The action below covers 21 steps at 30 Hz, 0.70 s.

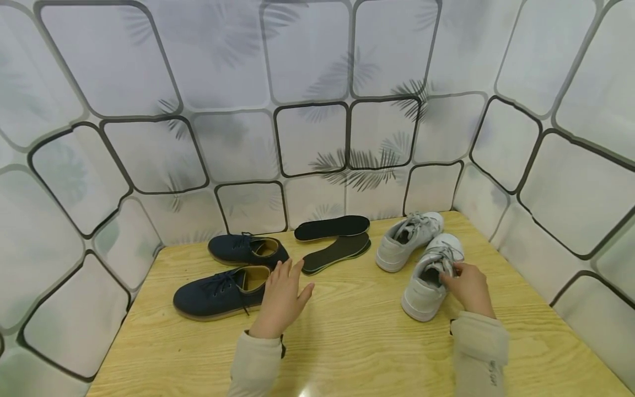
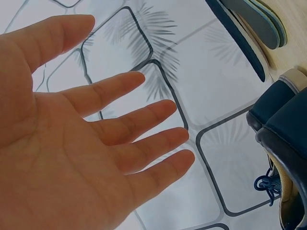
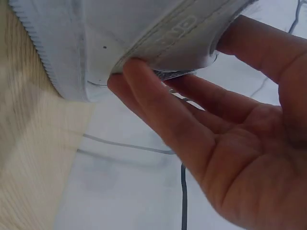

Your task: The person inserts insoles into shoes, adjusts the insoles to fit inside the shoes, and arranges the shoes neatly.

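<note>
My right hand (image 1: pixel 468 289) grips the side of the nearer white sneaker (image 1: pixel 419 298) at its collar. In the right wrist view, the thumb is at the shoe opening and the fingers lie against the outer side of the sneaker (image 3: pixel 139 33). The other white sneaker (image 1: pixel 392 256) stands just left of it. My left hand (image 1: pixel 283 300) holds nothing, its fingers spread, and in the head view it overlaps the heel end of the nearer navy shoe (image 1: pixel 205 298). Its palm and separated fingers show in the left wrist view. A second navy shoe (image 1: pixel 230 248) lies behind.
Between the two pairs, a black insole (image 1: pixel 332 227) lies at the back of the wooden table (image 1: pixel 357 342). Stacked dark grey insoles (image 1: pixel 334 255) with green edges lie in front of it. Patterned cloth (image 1: pixel 312 138) rises behind the table and on both sides.
</note>
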Motion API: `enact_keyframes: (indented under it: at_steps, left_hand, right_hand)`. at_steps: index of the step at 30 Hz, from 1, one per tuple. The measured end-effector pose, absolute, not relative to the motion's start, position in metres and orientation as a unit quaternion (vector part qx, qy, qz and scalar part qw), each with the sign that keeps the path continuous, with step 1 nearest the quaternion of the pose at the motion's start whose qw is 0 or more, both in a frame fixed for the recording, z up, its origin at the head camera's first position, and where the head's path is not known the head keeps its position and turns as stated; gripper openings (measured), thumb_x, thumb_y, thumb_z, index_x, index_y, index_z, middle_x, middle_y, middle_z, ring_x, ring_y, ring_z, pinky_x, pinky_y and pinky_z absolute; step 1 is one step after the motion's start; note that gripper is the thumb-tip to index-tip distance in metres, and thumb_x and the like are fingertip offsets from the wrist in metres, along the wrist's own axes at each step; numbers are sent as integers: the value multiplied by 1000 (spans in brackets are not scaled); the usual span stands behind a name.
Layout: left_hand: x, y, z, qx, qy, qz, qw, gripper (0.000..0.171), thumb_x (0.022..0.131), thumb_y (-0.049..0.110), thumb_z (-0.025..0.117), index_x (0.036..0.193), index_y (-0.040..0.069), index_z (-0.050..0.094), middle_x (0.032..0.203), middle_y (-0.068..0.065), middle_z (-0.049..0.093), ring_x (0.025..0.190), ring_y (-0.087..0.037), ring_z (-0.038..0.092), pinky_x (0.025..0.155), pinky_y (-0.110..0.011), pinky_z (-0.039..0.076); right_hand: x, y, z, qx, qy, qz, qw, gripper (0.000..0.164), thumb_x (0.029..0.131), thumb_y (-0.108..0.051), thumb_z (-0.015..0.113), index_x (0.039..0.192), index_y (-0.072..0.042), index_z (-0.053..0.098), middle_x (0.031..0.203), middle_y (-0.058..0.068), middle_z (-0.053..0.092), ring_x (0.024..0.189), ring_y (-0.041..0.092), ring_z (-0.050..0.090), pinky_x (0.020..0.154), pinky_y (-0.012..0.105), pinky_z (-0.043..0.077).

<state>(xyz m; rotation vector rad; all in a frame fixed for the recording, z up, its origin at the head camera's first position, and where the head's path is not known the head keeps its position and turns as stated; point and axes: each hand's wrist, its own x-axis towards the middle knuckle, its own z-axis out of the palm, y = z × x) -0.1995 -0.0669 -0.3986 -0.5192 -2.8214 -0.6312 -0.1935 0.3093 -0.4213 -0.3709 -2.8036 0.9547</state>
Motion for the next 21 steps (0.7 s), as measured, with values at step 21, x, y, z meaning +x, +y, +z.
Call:
enact_keyframes:
  at_steps: [21]
  left_hand:
    - [-199,-66,-402,-188,-952,-222,95,52,87,35,53,129,6,43,131,-24,37,122,-42,30,96,-54,25]
  right_hand:
    - [-181,301,-403,-50,-948,314,-21,24,73,-17,68,78,1,52,70,6,50,64,19,46,55,30,38]
